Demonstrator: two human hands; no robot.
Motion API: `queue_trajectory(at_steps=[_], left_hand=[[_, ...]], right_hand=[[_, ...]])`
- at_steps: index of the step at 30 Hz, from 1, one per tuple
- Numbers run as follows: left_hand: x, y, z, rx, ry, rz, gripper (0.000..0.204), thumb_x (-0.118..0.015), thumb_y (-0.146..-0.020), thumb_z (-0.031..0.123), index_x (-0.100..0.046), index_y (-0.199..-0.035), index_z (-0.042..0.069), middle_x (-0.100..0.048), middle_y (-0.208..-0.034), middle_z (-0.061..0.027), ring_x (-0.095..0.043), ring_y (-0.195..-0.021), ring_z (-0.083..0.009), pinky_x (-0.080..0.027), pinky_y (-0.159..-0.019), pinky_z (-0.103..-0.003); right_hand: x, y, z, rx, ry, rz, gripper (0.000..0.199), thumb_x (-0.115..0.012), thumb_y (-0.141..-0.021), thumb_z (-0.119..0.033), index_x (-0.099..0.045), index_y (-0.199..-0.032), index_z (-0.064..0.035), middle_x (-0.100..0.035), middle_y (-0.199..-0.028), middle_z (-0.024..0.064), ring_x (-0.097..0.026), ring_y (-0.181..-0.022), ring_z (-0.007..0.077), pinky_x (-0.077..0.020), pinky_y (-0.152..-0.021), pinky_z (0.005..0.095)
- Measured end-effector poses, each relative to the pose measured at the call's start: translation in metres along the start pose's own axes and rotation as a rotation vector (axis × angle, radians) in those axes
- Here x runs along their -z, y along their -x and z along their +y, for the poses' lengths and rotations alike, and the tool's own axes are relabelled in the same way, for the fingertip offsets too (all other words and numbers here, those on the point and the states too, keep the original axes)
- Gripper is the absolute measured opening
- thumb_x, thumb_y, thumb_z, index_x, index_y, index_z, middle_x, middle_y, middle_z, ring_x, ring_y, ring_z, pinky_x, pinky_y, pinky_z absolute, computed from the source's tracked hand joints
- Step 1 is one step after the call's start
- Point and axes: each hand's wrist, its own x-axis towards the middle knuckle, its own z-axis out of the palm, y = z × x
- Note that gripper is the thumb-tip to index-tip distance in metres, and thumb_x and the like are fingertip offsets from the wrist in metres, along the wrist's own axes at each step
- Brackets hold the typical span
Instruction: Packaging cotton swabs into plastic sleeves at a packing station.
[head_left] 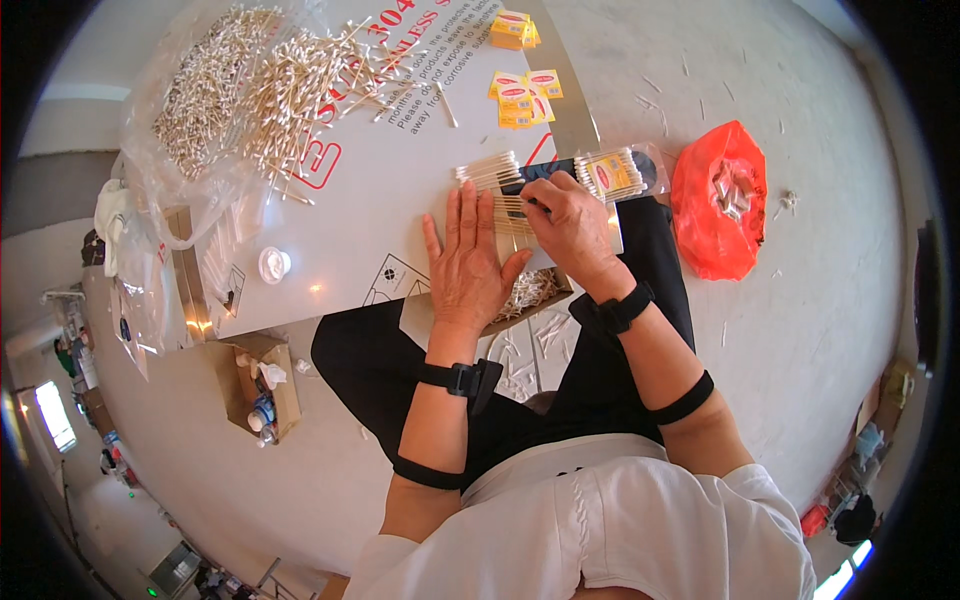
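Note:
My left hand [467, 262] lies flat on the table edge with its fingers spread and holds nothing. Its fingertips reach a row of cotton swabs [487, 170] laid side by side. Close to its right, my right hand [572, 228] has its fingers curled in at the ends of a second group of swabs [511, 212]; what they pinch is hidden. Beyond my right knuckles lies a clear bag of swabs with a yellow card [612, 176], at the table's right edge. A dark strip [548, 170] lies between the row and this bag.
A heap of loose swabs [300, 90] spills from a clear plastic bag at the far left of the table [350, 230]. Yellow cards [522, 98] lie at the back right. Below the edge is a box of swabs [530, 292]. A red bag [700, 225] stands on the floor.

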Motion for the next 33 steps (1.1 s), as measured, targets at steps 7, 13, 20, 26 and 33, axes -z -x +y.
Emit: queue_trajectory(at_steps=[7, 13, 20, 26, 33], left_hand=[[0.002, 0.000, 0.000, -0.005, 0.022, -0.006, 0.085, -0.058, -0.088, 0.053, -0.028, -0.151, 0.004, -0.023, -0.159, -0.0154, -0.019, -0.148, -0.0315, -0.009, -0.117, -0.058], [0.002, 0.000, 0.002, 0.008, 0.012, 0.001, 0.087, -0.062, -0.085, 0.052, -0.029, -0.150, 0.004, -0.024, -0.159, -0.0136, -0.021, -0.147, -0.0303, -0.012, -0.117, -0.058], [0.001, 0.001, 0.001, 0.014, 0.021, -0.002, 0.087, -0.064, -0.084, 0.051, -0.031, -0.150, 0.004, -0.022, -0.160, -0.0132, -0.020, -0.147, -0.0300, -0.012, -0.117, -0.058], [-0.001, 0.002, -0.001, -0.002, 0.039, 0.003, 0.084, -0.060, -0.088, 0.051, -0.029, -0.150, 0.004, -0.026, -0.158, -0.0140, -0.020, -0.147, -0.0320, -0.009, -0.117, -0.057], [0.003, 0.003, 0.000, -0.014, 0.001, 0.021, 0.085, -0.067, -0.083, 0.048, -0.035, -0.147, 0.003, -0.029, -0.156, -0.0110, -0.021, -0.146, -0.0313, -0.012, -0.117, -0.058]], right_hand=[[-0.004, -0.014, 0.000, 0.052, -0.112, 0.110, 0.010, -0.066, -0.080, -0.012, -0.070, -0.090, -0.0096, -0.061, -0.080, 0.0115, -0.064, -0.077, 0.0335, -0.0520, -0.065, 0.0429], [-0.004, -0.027, 0.006, 0.095, -0.027, 0.042, 0.015, -0.067, -0.082, -0.008, -0.071, -0.096, -0.0067, -0.062, -0.084, 0.0121, -0.065, -0.077, 0.0316, -0.0512, -0.066, 0.0387], [-0.004, -0.028, 0.003, 0.084, -0.024, -0.007, 0.009, -0.067, -0.082, -0.009, -0.069, -0.091, -0.0044, -0.062, -0.085, 0.0124, -0.064, -0.078, 0.0328, -0.0510, -0.067, 0.0402], [0.007, -0.018, 0.004, 0.163, -0.062, -0.085, 0.024, -0.074, -0.075, -0.011, -0.066, -0.097, -0.0042, -0.058, -0.090, 0.0125, -0.062, -0.085, 0.0331, -0.0510, -0.073, 0.0404], [0.012, -0.015, 0.010, 0.249, -0.063, -0.172, 0.042, -0.078, -0.067, -0.010, -0.063, -0.105, -0.0044, -0.056, -0.101, 0.0127, -0.059, -0.096, 0.0326, -0.0506, -0.083, 0.0398]])
